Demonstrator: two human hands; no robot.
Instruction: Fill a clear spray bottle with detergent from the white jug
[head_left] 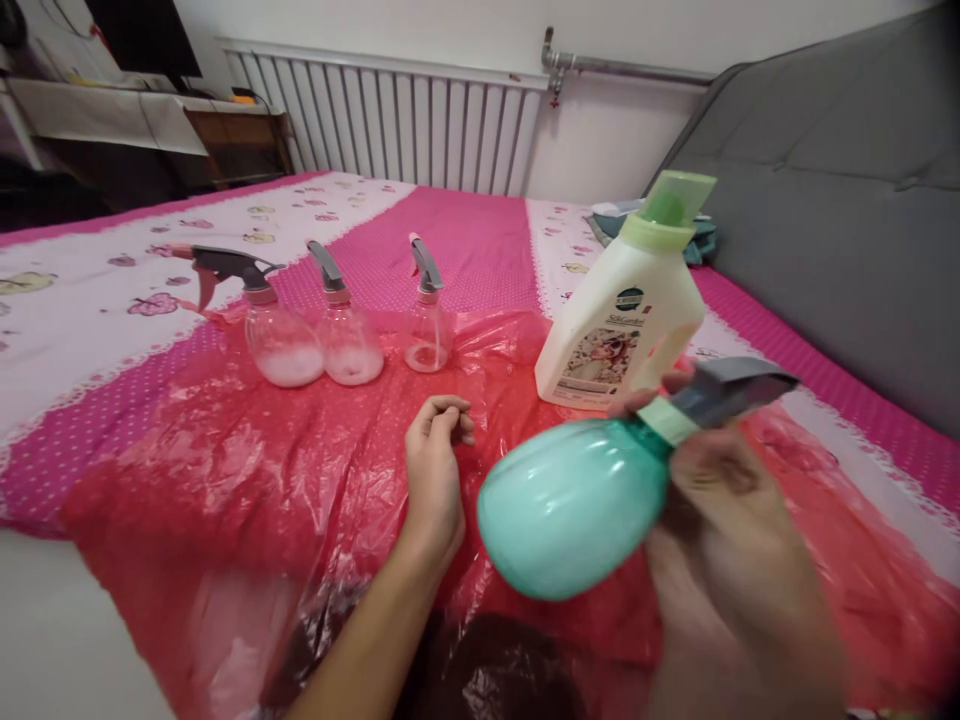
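Observation:
My right hand [724, 490] grips a teal spray bottle [574, 505] around its neck and holds it tilted almost on its side, the grey spray head [735, 390] pointing right. Pale liquid or foam shows through its body. To the left, my left hand [441, 430] hovers above the red plastic sheet [330, 440] with its fingers curled in and nothing in them. Behind the teal bottle stands a cream detergent bottle [622, 310] with a green cap. Three clear pink spray bottles stand farther back: a left one [281, 345], a middle one [351, 345] and a right one [427, 340].
The plastic sheet lies wrinkled over a pink and white patterned bedspread [465, 240]. A grey padded headboard [840, 200] rises on the right. At the back are a white radiator [390, 120] and a pipe [637, 68]. A desk with a monitor [146, 40] stands at the far left.

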